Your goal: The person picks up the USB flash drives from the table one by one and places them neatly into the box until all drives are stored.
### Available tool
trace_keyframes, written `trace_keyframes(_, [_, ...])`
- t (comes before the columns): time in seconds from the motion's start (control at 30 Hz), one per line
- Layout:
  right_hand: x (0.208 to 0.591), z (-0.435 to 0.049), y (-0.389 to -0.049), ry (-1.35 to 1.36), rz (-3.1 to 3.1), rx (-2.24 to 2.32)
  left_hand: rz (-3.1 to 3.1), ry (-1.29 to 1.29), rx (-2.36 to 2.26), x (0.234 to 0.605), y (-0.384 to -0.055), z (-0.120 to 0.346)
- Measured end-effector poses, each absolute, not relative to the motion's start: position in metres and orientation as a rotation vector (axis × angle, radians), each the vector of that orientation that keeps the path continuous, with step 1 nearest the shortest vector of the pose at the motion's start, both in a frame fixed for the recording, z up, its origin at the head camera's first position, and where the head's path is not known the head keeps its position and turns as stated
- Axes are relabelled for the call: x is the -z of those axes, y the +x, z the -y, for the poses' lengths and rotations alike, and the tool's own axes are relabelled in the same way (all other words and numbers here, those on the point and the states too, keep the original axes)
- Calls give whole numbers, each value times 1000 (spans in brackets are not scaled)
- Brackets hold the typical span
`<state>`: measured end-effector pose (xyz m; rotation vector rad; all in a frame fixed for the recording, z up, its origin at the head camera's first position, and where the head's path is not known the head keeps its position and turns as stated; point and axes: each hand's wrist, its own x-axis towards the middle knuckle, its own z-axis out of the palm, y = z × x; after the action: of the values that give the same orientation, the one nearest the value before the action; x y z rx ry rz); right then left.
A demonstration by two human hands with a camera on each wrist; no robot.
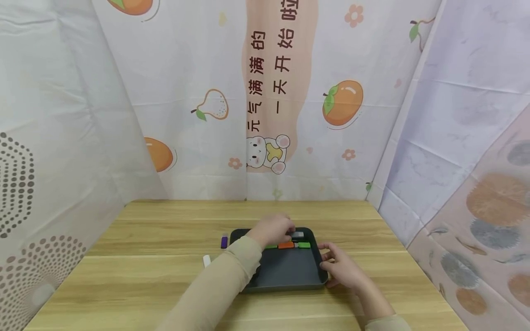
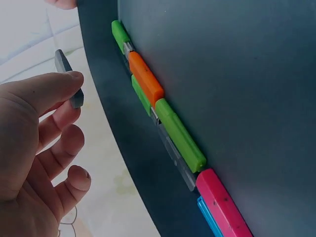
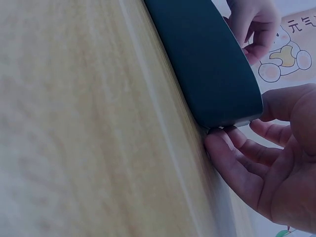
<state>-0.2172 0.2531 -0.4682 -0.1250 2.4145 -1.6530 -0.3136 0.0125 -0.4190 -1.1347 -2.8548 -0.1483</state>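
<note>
My left hand (image 1: pixel 273 229) is over the far side of a dark tray (image 1: pixel 290 271). In the left wrist view its thumb and forefinger pinch a thin dark grey stick (image 2: pixel 75 95) by the tray wall. Inside, along that wall, USB sticks lie end to end: an orange one (image 2: pixel 146 79), a green one (image 2: pixel 181 133) and a pink one (image 2: pixel 223 205). A blue piece (image 2: pixel 209 216) and a clear-ended green stick (image 2: pixel 141 94) lie behind them. My right hand (image 1: pixel 341 266) holds the tray's right wall, fingertips at its corner in the right wrist view.
A purple USB stick (image 1: pixel 224 242) lies on the wooden table (image 1: pixel 165 230) left of the tray. A white stick (image 1: pixel 206 260) lies nearer, partly covered by the left sleeve (image 1: pixel 223 280). Printed curtains (image 1: pixel 198 138) hang behind and beside the table.
</note>
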Motion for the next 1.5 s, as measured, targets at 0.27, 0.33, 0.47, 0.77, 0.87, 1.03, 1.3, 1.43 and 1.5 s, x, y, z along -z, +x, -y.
trace_keyframes(0.27, [467, -253, -217, -142, -2415, 1653, 2890, -1173, 85, 424, -315, -22])
trace_keyframes(0.33, [467, -253, -217, -141, -2418, 1649, 2901, -1180, 83, 425, -315, -24])
trace_keyframes(0.47, [468, -252, -217, -125, -2425, 1641, 2936, -1189, 100, 426, -316, -28])
trace_keyframes(0.77, [468, -252, -216, -140, -2437, 1632, 2957, -1185, 39, 434, -316, -35])
trace_keyframes(0.87, [466, -251, -216, -143, -2435, 1632, 2970, -1170, 26, 437, -315, -36])
trace_keyframes(1.03, [465, -252, -215, -146, -2420, 1639, 2953, -1188, 19, 440, -315, -41])
trace_keyframes(1.3, [466, -254, -216, -172, -2411, 1637, 2928, -1208, -2, 442, -313, -49])
trace_keyframes(1.43, [466, -254, -217, -161, -2408, 1636, 2955, -1193, 24, 442, -312, -51])
trace_keyframes(1.5, [467, -254, -217, -162, -2411, 1634, 2959, -1190, 29, 442, -312, -51])
